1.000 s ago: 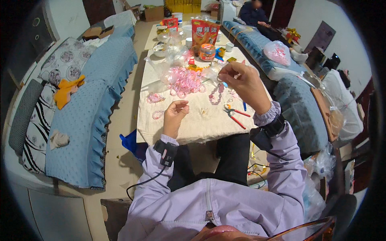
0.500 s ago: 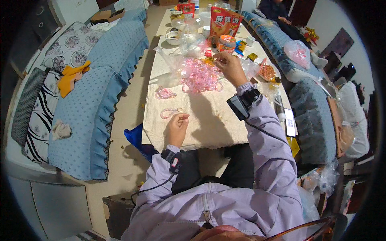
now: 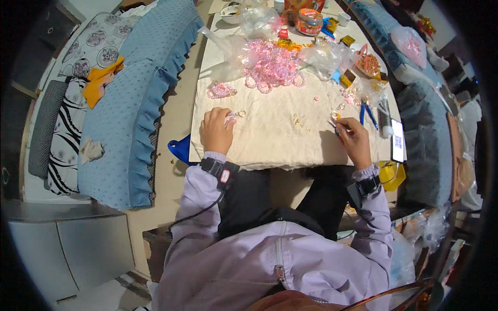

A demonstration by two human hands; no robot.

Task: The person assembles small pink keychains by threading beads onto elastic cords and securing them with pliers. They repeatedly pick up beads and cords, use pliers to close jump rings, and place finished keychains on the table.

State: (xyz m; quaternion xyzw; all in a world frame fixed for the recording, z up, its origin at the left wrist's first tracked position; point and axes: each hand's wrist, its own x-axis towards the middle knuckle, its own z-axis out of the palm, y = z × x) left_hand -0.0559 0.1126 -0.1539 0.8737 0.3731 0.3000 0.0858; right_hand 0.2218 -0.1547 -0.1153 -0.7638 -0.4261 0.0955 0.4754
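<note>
Drawn back from beside the pink bead pile [image 3: 272, 62], the right hand [image 3: 354, 139] now sits low at the near right of the cloth [image 3: 275, 147], while the left hand [image 3: 217, 132] has moved forward to a small beaded strand [image 3: 233, 118]. Nearest runs the cloth's front edge, the wrists close to it, presumably so the fingers can work low. Left fingers curl at the strand, partly hiding it; whether they grip it, I cannot tell. Right thumb and fingertips come close together around something dark, too hidden to name or call held. Gold bits [image 3: 297, 121] lie between the hands, where open cloth leaves sideways room. A blue-handled tool [image 3: 371, 118] and a phone [image 3: 397, 141] line the right side, probably for easy reach. Farther off, a second strand [image 3: 222, 90], then the pile and clear plastic bags [image 3: 328, 56] limit forward movement.
</note>
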